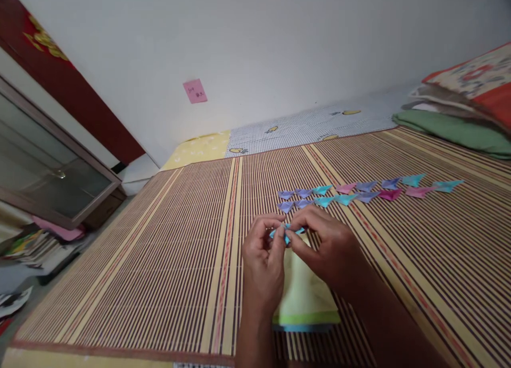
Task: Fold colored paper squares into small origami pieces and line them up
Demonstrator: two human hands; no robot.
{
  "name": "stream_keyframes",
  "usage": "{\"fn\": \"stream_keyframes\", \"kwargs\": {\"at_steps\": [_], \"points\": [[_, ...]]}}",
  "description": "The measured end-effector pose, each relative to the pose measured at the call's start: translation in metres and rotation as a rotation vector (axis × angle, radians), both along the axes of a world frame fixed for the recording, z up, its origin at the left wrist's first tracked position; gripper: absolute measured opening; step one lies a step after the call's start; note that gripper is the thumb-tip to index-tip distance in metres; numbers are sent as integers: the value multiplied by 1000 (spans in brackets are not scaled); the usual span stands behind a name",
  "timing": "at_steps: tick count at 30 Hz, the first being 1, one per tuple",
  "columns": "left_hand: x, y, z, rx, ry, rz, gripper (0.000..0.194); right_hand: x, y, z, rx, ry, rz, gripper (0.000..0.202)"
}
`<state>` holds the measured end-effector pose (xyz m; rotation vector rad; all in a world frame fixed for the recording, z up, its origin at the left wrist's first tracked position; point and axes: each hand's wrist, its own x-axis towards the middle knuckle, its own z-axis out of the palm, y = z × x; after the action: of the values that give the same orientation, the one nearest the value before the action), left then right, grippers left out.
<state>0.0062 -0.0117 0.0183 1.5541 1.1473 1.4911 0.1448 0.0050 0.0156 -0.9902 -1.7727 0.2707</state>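
Observation:
Between my fingertips is a small blue folded paper boat (286,239), partly covered by the fingers. My left hand (263,251) pinches it from the left, and my right hand (325,240) grips its right side. Under my hands lies a stack of paper sheets (305,299), yellow-green on top with blue edges showing below. Just beyond my fingers, two rows of folded paper boats (345,199) in purple, blue and pink run to the right.
A striped bamboo mat (179,251) covers the bed. Folded bedding and a cushion (475,107) are piled at the far right. A pink note (195,91) is stuck on the wall. To the left stand a glass-doored cabinet (51,155) and a pile of books (34,248).

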Motion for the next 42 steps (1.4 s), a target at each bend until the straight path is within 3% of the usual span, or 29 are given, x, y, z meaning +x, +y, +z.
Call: {"fn": "stream_keyframes", "kwargs": {"at_steps": [6,16,24,30,42], "points": [[2,0,-1,11,14,-22,11,-3,-2,2,-26,-15,-82,11],[5,-2,0,-42,-108,-41,4,-5,-2,6,54,13,-32,14],[3,-3,2,-112,196,125,17,-7,-1,3,55,-13,-41,15],[5,-3,1,-114,237,181,19,-10,-2,2,16,28,-24,17],[6,-6,4,-211,23,37,6,-2,2,2,30,1,-16,13]]}}
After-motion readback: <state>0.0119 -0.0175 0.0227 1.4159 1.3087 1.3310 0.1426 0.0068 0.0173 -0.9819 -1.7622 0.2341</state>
